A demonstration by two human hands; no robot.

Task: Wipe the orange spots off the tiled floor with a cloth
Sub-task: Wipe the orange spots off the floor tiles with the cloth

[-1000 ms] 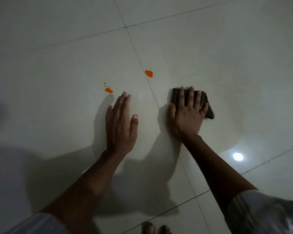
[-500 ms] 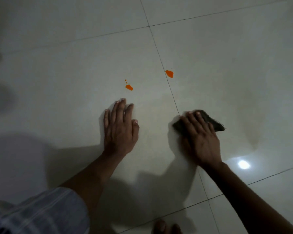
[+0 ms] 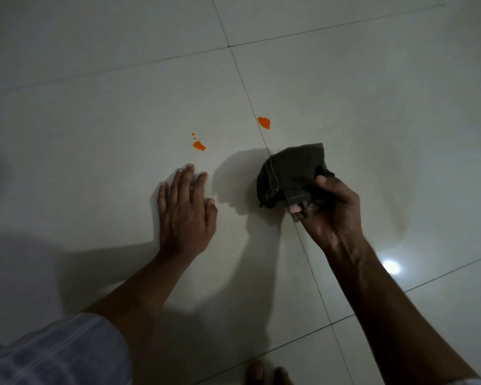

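Cloth (image 3: 292, 173), dark and bunched, gripped in right hand (image 3: 333, 215), fingers (image 3: 324, 181) curled round it, above tiled floor (image 3: 372, 93). Left hand (image 3: 185, 207) flat, fingers straight. Orange spots (image 3: 199, 145) just beyond, unwiped; another (image 3: 263, 122) near cloth.

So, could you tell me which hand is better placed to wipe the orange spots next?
Probably the right hand: it already grips the cloth, near the spot by the tile joint. The left hand lies flat on the floor, holding nothing.
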